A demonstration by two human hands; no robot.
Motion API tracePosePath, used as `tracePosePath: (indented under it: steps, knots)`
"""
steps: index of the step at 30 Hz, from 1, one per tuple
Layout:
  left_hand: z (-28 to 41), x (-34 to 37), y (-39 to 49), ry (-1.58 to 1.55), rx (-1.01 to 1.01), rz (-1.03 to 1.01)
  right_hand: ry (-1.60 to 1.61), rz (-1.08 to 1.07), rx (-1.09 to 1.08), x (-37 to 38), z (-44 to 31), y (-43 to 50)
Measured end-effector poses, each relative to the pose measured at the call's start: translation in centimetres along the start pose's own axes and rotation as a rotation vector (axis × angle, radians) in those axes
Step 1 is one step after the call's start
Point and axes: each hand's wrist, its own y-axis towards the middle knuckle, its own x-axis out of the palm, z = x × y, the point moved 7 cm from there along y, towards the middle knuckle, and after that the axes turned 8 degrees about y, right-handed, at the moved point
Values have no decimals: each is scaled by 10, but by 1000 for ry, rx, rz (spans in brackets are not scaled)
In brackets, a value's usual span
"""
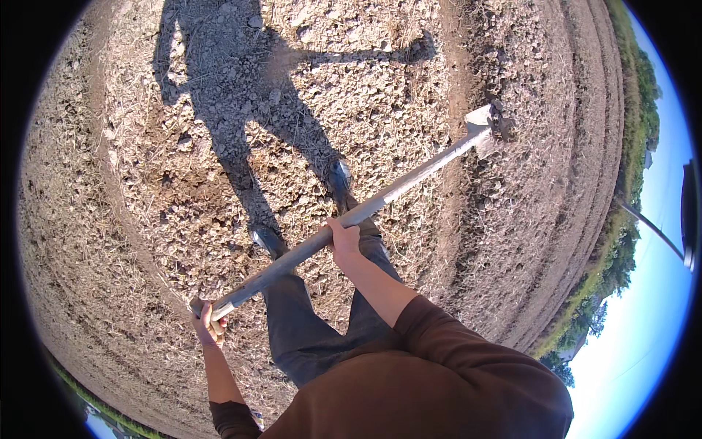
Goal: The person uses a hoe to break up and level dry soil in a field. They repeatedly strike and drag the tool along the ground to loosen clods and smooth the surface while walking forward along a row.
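A long-handled tool, probably a shovel or spade, slants across my body, its wooden shaft (pixel 296 257) running from lower left to upper right. My left hand (pixel 209 324) is closed round the grip at the near end of the shaft. Around the middle of the shaft, my right hand (pixel 344 241) has hold. At the far end a light metal blade (pixel 479 117) meets the soil beside a dark clod (pixel 496 110); how deep its edge sits cannot be told.
Dry, cloddy soil (pixel 384 104) with straw surrounds my two dark boots (pixel 340 174). A shallow furrow (pixel 456 82) passes near the blade. My shadow falls ahead. Ridged rows (pixel 576 181), grass and trees (pixel 614 269) lie to the right.
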Motion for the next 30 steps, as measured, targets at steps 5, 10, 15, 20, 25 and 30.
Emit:
tracePosePath:
  steps: [5, 10, 15, 20, 25, 30]
  knots:
    - [-56, -124, -109, -95, -346, 115, -270, -91, 309, -17, 74, -103]
    - [-99, -147, -178, -202, -579, 40, -488, -66, 182, -35, 85, -120]
    - [-84, -151, -178, -185, -463, 18, -450, -143, 223, -37, 87, -132]
    - [-82, -147, -174, -275, -422, -146, -457, -214, 110, -32, 45, -154]
    - [-80, -127, -208, -294, -413, -12, -462, -326, 110, -13, 18, -168]
    - [-35, -93, -269, -95, -75, 321, -416, -303, 343, 25, 30, -137]
